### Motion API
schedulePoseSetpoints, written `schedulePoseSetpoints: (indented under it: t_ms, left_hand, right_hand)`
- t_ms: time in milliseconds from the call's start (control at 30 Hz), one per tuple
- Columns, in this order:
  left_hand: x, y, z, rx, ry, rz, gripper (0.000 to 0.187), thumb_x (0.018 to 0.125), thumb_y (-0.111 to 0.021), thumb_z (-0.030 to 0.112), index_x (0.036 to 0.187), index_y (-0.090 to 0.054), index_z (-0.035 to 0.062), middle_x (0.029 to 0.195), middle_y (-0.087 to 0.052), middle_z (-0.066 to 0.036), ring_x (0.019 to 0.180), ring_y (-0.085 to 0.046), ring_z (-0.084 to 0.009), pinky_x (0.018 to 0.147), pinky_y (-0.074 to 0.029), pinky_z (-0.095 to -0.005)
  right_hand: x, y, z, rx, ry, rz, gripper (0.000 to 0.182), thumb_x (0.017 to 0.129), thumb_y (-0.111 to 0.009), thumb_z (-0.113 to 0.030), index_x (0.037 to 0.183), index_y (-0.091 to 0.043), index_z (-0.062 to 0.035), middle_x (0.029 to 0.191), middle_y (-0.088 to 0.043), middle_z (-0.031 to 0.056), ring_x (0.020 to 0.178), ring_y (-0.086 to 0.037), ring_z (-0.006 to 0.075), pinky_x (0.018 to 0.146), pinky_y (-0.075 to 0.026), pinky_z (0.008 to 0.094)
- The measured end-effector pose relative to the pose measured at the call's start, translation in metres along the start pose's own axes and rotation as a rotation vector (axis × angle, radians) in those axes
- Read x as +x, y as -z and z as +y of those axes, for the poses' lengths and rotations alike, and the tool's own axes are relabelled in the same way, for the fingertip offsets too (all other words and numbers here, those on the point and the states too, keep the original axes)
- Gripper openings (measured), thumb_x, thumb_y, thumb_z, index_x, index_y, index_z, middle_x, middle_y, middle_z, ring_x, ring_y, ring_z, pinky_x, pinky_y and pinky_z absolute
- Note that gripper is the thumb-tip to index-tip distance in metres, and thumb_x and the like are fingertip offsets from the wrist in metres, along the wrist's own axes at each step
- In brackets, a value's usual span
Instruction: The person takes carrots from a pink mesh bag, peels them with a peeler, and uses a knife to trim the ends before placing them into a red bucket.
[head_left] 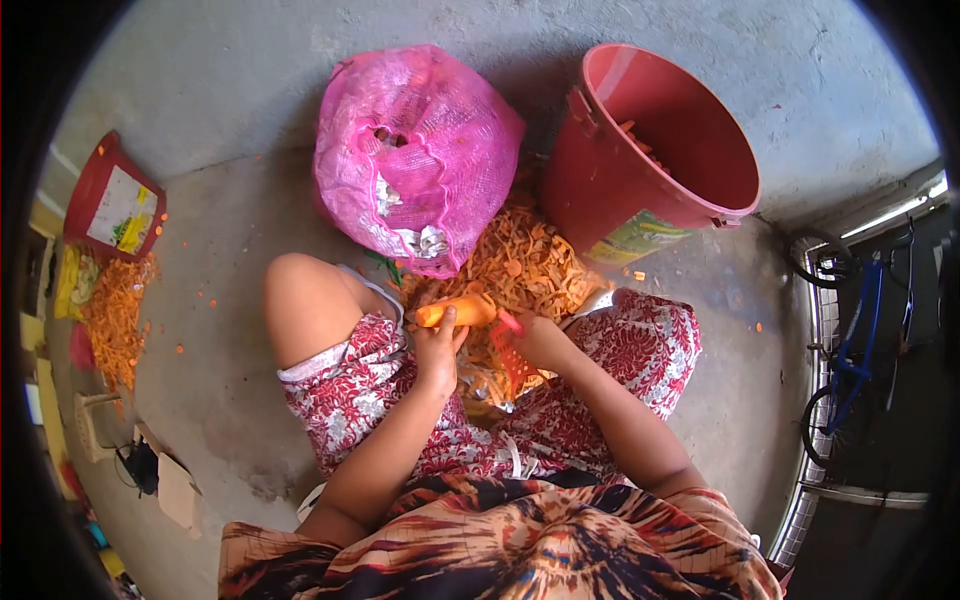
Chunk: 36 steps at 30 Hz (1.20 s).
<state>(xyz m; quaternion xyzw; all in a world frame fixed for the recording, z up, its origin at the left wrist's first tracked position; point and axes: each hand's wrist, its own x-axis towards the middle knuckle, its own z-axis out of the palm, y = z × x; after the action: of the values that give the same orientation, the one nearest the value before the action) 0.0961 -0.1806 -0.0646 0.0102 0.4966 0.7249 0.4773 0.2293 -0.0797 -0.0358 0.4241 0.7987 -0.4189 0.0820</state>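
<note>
My left hand grips an orange carrot held level above my lap. My right hand holds a red peeler just to the right of the carrot, its blade end near the carrot's tip. Below and beyond both hands lies a heap of orange carrot peelings on the concrete floor between my knees.
A pink mesh sack stands behind the peelings. A red bucket tilts at the right, with carrot pieces inside. More peelings and a red tray lie at the far left. A blue bicycle stands at the right edge.
</note>
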Motion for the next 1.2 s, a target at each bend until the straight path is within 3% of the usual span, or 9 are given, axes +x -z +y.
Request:
schedulePoseSetpoints:
  t_ms: [333, 467, 567, 633, 667, 800, 900, 1000, 1200]
  left_hand:
    - [-0.009, -0.007, 0.001, 0.110, -0.105, -0.017, 0.028, 0.086, -0.050, 0.016, 0.112, -0.045, 0.0069, 0.114, -0.047, -0.005, 0.105, -0.046, -0.0164, 0.090, -0.039, -0.0342]
    - [0.000, 0.003, -0.013, 0.349, -0.371, -0.043, 0.028, 0.085, -0.051, 0.012, 0.110, -0.045, 0.0013, 0.110, -0.050, -0.009, 0.101, -0.049, -0.0176, 0.087, -0.039, -0.0293]
    - [-0.005, -0.002, -0.008, 0.439, -0.492, -0.087, 0.028, 0.085, -0.050, 0.011, 0.110, -0.045, 0.0009, 0.112, -0.049, -0.010, 0.103, -0.048, -0.0181, 0.086, -0.040, -0.0288]
    - [-0.017, -0.011, 0.006, 0.405, -0.569, -0.160, 0.027, 0.086, -0.048, 0.010, 0.111, -0.044, 0.0031, 0.116, -0.046, -0.010, 0.104, -0.047, -0.0178, 0.084, -0.043, -0.0290]
    - [-0.021, -0.013, 0.008, 0.365, -0.529, -0.188, 0.027, 0.085, -0.049, 0.010, 0.111, -0.044, 0.0020, 0.115, -0.047, -0.011, 0.105, -0.047, -0.0186, 0.086, -0.041, -0.0299]
    - [-0.018, -0.013, 0.006, 0.308, -0.445, -0.174, 0.027, 0.083, -0.051, 0.009, 0.108, -0.046, -0.0003, 0.113, -0.049, -0.012, 0.105, -0.047, -0.0207, 0.090, -0.036, -0.0320]
    - [-0.006, -0.005, 0.002, 0.343, -0.504, -0.097, 0.025, 0.082, -0.052, 0.007, 0.106, -0.047, -0.0002, 0.113, -0.049, -0.012, 0.105, -0.048, -0.0212, 0.090, -0.036, -0.0323]
    - [-0.004, -0.005, 0.004, 0.374, -0.568, -0.087, 0.024, 0.080, -0.053, 0.003, 0.103, -0.047, 0.0004, 0.111, -0.050, -0.012, 0.104, -0.048, -0.0210, 0.090, -0.037, -0.0316]
    - [-0.008, -0.006, 0.006, 0.335, -0.570, -0.130, 0.024, 0.077, -0.053, -0.002, 0.101, -0.049, -0.0005, 0.111, -0.050, -0.014, 0.105, -0.047, -0.0211, 0.092, -0.035, -0.0312]
  right_hand:
    - [0.002, -0.017, -0.004, -0.105, -0.004, 0.027, 0.027, 0.074, -0.052, -0.020, 0.090, -0.053, 0.0019, 0.083, -0.059, 0.0215, 0.079, -0.057, 0.0348, 0.069, -0.045, 0.0396]
    - [0.003, -0.016, -0.007, -0.164, -0.120, 0.079, 0.025, 0.071, -0.055, -0.020, 0.088, -0.057, -0.0019, 0.083, -0.060, 0.0194, 0.078, -0.058, 0.0334, 0.069, -0.046, 0.0388]
    - [0.021, -0.020, 0.020, -0.445, 0.163, -0.063, 0.018, 0.074, -0.050, -0.020, 0.081, -0.059, -0.0069, 0.074, -0.060, 0.0156, 0.070, -0.059, 0.0302, 0.063, -0.046, 0.0389]
    - [0.034, -0.022, 0.044, -0.474, 0.016, -0.059, 0.017, 0.073, -0.050, -0.019, 0.080, -0.061, -0.0088, 0.076, -0.061, 0.0142, 0.071, -0.059, 0.0285, 0.063, -0.047, 0.0377]
    - [0.038, -0.024, 0.054, -0.483, -0.064, -0.056, 0.016, 0.073, -0.050, -0.019, 0.080, -0.062, -0.0098, 0.077, -0.061, 0.0135, 0.071, -0.060, 0.0276, 0.062, -0.047, 0.0371]
    - [0.035, -0.019, 0.047, -0.634, 0.093, -0.088, 0.024, 0.074, -0.051, -0.021, 0.076, -0.061, 0.0010, 0.080, -0.060, 0.0163, 0.075, -0.060, 0.0292, 0.065, -0.047, 0.0389]
    - [0.026, -0.003, 0.035, -0.267, -0.051, 0.105, 0.025, 0.075, -0.049, -0.020, 0.083, -0.058, 0.0025, 0.080, -0.060, 0.0177, 0.076, -0.059, 0.0317, 0.068, -0.046, 0.0391]
    - [0.022, -0.007, 0.036, 0.116, -0.036, 0.157, 0.028, 0.074, -0.051, -0.018, 0.094, -0.054, 0.0013, 0.079, -0.059, 0.0189, 0.078, -0.058, 0.0337, 0.069, -0.045, 0.0394]
    - [-0.007, 0.001, -0.012, -0.018, 0.124, 0.084, 0.026, 0.070, -0.054, -0.014, 0.092, -0.051, -0.0009, 0.078, -0.059, 0.0205, 0.078, -0.057, 0.0347, 0.068, -0.044, 0.0397]
